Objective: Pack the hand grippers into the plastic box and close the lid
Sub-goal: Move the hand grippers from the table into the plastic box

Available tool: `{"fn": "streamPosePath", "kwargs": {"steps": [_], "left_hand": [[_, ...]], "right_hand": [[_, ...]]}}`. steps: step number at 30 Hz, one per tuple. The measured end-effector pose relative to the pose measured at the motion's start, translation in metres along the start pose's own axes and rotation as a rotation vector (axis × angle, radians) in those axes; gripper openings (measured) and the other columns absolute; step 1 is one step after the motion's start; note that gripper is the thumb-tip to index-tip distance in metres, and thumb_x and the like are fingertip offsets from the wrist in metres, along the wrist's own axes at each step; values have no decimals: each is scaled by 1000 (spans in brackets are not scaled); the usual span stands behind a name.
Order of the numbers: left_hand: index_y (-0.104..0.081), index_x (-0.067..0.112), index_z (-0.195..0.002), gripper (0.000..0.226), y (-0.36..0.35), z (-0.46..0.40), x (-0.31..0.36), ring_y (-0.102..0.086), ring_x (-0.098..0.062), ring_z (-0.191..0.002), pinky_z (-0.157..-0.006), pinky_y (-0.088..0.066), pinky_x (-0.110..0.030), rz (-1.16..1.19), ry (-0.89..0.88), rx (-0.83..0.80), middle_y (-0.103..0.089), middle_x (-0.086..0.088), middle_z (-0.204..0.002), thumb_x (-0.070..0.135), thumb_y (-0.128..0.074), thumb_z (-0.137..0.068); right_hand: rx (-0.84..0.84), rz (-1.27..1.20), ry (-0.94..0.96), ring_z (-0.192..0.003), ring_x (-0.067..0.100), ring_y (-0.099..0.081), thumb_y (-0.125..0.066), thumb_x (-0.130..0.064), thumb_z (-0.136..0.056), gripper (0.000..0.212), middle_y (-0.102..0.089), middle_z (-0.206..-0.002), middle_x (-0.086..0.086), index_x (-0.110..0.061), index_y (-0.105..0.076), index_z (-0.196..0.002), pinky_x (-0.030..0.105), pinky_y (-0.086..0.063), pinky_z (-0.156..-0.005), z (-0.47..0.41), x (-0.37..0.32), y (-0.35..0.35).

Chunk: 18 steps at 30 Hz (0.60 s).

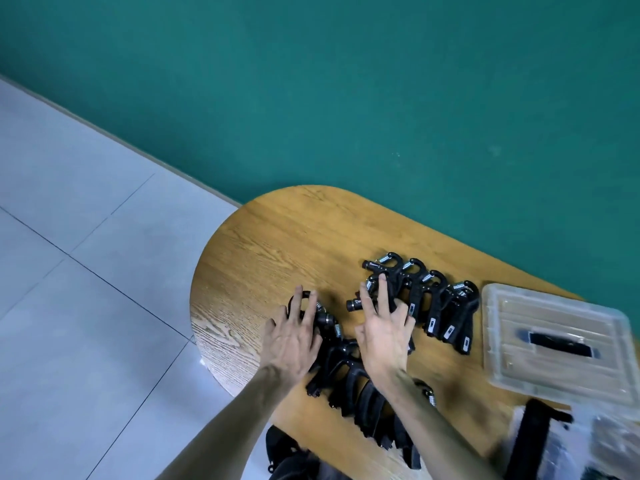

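Note:
Several black hand grippers with steel springs lie on the wooden table (263, 244). One row (436, 303) fans out toward the right. Another row (360, 393) runs along the near edge under my forearms. My left hand (294, 334) rests flat, fingers spread, on the leftmost hand gripper (323, 318). My right hand (382, 334) lies with fingers spread over the left end of the far row, its forefinger tip on a gripper head. Neither hand has closed around anything. The clear lid (554, 341) with a black handle lies flat at the right. The plastic box (571, 441) shows blurred at the bottom right.
A green wall stands behind the table. Pale floor tiles (86, 271) lie to the left, past the table's rounded end. A dark bag-like object (287, 455) sits below the table's near edge.

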State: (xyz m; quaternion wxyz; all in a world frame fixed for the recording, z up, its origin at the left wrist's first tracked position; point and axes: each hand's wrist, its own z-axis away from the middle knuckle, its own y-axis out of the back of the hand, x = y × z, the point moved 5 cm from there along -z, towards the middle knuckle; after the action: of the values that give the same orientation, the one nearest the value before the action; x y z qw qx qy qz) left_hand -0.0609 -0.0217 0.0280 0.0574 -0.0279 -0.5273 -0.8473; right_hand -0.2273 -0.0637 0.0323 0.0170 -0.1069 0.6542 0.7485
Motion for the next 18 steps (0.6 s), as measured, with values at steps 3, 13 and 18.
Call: {"fn": "streamPosePath", "kwargs": {"steps": [3,13,18], "left_hand": [[38,24,-150,79,25,11,15,-38,-28,-134,-113,-37,-48,-3,-32,34,33,-10,-164,43,-27,-108],[24,21,-158,79,75,44,80,-37,-30,-128,-105,-40,-44,-3,-93,109,32,-12,-164,38,-34,-107],[18,20,-160,78,89,61,124,-36,-32,-130,-104,-42,-47,-19,-178,170,25,-11,-168,38,-35,-107]], "right_hand": [[33,-15,-41,-103,38,-45,-66,-7,-73,86,-15,-166,13,-21,-38,-153,52,-45,-81,11,5,26],[119,-52,-199,-104,35,-47,-71,-11,-71,89,-18,-166,9,-25,-39,-153,48,-46,-84,68,31,92],[165,-58,-264,-103,40,-50,-74,-11,-70,87,-23,-165,10,-25,-43,-150,52,-47,-82,99,59,118]]}}
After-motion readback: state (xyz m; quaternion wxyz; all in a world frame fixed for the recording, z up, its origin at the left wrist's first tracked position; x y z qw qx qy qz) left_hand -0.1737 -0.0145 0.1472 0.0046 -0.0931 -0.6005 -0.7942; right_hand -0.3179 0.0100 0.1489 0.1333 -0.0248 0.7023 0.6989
